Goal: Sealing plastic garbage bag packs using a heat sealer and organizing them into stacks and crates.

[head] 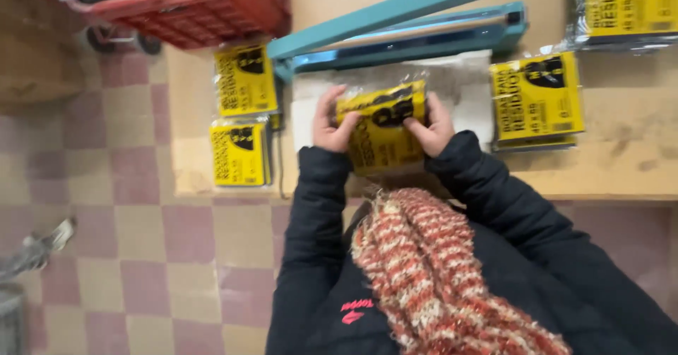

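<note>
My left hand (330, 123) and my right hand (431, 125) both grip one yellow-and-black plastic packet (381, 130) by its left and right sides. The packet is held just in front of a teal heat sealer (402, 33) whose arm is raised. Under my hands lies a white pad (466, 90) on the wooden table (621, 164). My black sleeves and a red-and-cream knitted scarf (431, 270) fill the lower part of the view.
Two yellow packets (244, 79) (240, 154) lie at the table's left end. A small stack of them (538, 99) sits to the right, and another packet (625, 5) lies at the far right. A red crate (212, 9) stands at the back left over a checkered tile floor (127, 256).
</note>
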